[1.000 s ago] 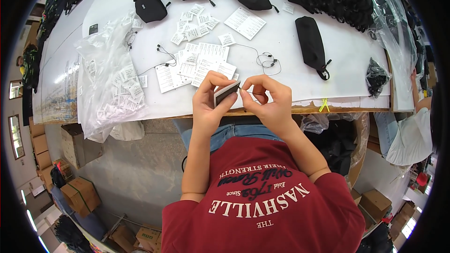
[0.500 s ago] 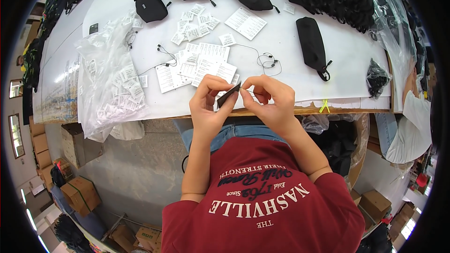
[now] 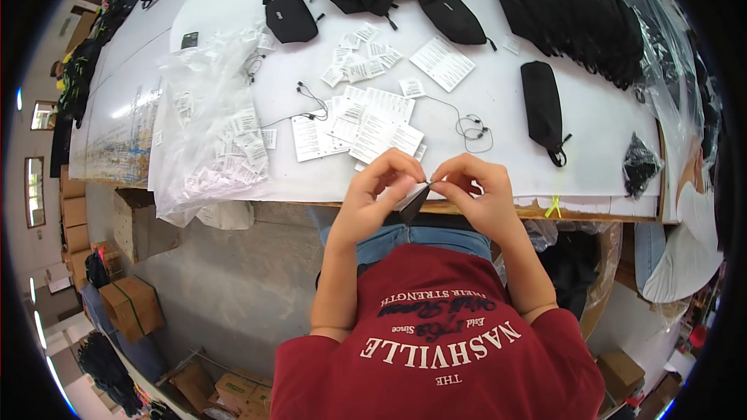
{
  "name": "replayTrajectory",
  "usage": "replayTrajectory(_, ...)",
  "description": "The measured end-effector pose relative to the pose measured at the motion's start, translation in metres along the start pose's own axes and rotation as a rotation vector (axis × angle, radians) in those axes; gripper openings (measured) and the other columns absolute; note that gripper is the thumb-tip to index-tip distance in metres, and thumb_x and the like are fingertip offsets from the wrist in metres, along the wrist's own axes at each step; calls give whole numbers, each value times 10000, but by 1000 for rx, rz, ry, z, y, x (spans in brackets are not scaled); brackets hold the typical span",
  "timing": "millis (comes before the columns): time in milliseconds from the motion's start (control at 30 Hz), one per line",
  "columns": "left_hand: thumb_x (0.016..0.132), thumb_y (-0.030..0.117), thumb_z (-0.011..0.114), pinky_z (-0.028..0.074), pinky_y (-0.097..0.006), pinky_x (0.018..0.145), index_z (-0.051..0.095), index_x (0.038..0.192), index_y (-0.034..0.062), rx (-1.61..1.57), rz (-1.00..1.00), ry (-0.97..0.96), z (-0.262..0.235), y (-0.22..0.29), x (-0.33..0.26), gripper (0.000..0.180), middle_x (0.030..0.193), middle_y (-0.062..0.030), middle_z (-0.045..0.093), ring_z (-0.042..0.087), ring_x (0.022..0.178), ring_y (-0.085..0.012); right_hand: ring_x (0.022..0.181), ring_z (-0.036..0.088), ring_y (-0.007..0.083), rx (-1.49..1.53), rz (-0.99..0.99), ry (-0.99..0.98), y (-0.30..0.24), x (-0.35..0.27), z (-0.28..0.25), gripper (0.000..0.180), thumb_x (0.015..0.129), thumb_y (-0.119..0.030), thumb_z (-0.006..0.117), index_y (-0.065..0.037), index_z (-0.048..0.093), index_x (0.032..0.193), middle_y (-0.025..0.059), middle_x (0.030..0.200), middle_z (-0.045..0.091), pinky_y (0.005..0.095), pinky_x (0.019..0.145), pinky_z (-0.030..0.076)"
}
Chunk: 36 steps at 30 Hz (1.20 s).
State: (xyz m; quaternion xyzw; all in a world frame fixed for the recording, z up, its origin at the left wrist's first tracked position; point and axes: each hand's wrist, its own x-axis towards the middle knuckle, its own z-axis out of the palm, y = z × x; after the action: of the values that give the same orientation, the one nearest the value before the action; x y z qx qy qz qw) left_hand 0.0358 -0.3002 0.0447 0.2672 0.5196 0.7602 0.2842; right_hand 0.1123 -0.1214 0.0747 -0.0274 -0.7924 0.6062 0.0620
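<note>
Over the table's front edge, my left hand (image 3: 377, 196) pinches a small black card tag (image 3: 415, 207), with a white paper label (image 3: 410, 196) against it. My right hand (image 3: 481, 196) is closed in a pinch at the tag's upper corner; what lies between those fingertips is too small to make out. Just beyond my hands lie overlapping white printed sheets (image 3: 381, 138). Farther back is a pile of small white labels (image 3: 362, 68). Thin black cords lie on both sides of the sheets, one (image 3: 473, 132) to the right and another (image 3: 311, 103) to the left.
A clear plastic bag of labels (image 3: 210, 140) covers the table's left part. Black pouches (image 3: 451, 14) lie at the back, with a stacked row (image 3: 572, 19) at the back right. A single black pouch (image 3: 541, 105) and a bag of small black pieces (image 3: 641, 167) lie right.
The black tag has tilted and now hangs lower, its white label showing. Both hands remain close together, right fingertips at its corner. The whole view has shifted, so the table appears farther right and lower.
</note>
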Motion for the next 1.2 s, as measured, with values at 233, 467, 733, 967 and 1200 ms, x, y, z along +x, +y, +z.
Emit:
replayTrajectory(233,915,62,563,441,-222,730,544,920,31,195,-47,37,0,4,8,37,1011,-31,509,484,828,-79,501,380,17,500,247,-216,23,9,3,102,906,-133,626,-36,598,918,-40,620,527,200,451,280)
replayTrajectory(467,864,108,645,449,-252,761,559,956,38,373,36,62,-23,-15,78,144,1054,-53,514,511,871,-113,440,310,2,915,491,-320,75,29,-4,170,949,-234,554,-70,548,903,-73,566,416,154,408,252)
replayTrajectory(733,576,493,848,292,-506,1056,279,1406,259,1144,62,754,-132,-33,280,1034,1434,-394,110,229,1317,-521,411,274,-18,1334,568,-544,138,29,5,159,947,-195,556,-58,504,887,-86,541,335,131,379,213)
replayTrajectory(967,596,314,801,390,-465,973,387,1350,282,1272,-177,807,-182,-64,325,861,1349,-326,330,445,1158,-468,412,277,-3,1413,648,-613,147,40,9,171,936,-196,565,-44,496,897,-64,552,348,147,387,227)
replayTrajectory(1200,661,73,677,469,-326,866,676,1004,99,1025,270,696,-187,-17,295,343,951,-120,682,637,925,-267,414,274,5,1402,618,-641,147,37,10,159,947,-199,545,-55,500,899,-77,538,331,159,402,229)
